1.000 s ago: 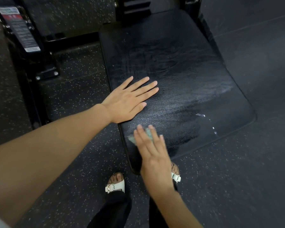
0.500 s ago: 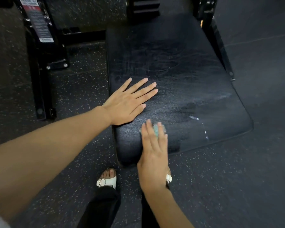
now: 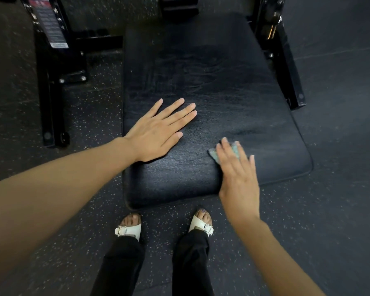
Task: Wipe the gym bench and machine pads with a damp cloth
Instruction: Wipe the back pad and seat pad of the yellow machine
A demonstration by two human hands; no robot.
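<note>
Dark rubber floor (image 3: pixel 340 210) flecked with pale specks all round. Black metal frame (image 3: pixel 51 92) stands left of the bench, bolted at a joint, with a printed label (image 3: pixel 49 22) on its upright at far left; lettering too blurred to read. A second black frame bar (image 3: pixel 286 71) runs along the bench's far right side, close against the pad edge. At the near edge, two feet in white buckled sandals (image 3: pixel 129 228), black trouser legs (image 3: pixel 124 265) below them in view, toes just short of the pad's near end. Nothing lies on the pad between the two hands. Bench pad (image 3: pixel 212 82) is black, creased vinyl with a dull sheen; its long axis runs near to far, rounded near end toward the feet, far end passing under the frame at the top of view. Near edge sits slightly skewed, the right corner farther off than the left. Left hand (image 3: pixel 156 133) lies palm down on the pad's near left part, fingers straight and a little spread, pointing far and right, holding nothing. Right hand (image 3: pixel 237 178) lies palm down on the near right part, fingers straight and loosely fanned, pointing far, pressing flat on a small pale grey-green cloth (image 3: pixel 213 155). Cloth is mostly covered; one corner sticks out left of the fingers and a strip shows between them. Cloth lies on the pad, well apart from the left hand.
</note>
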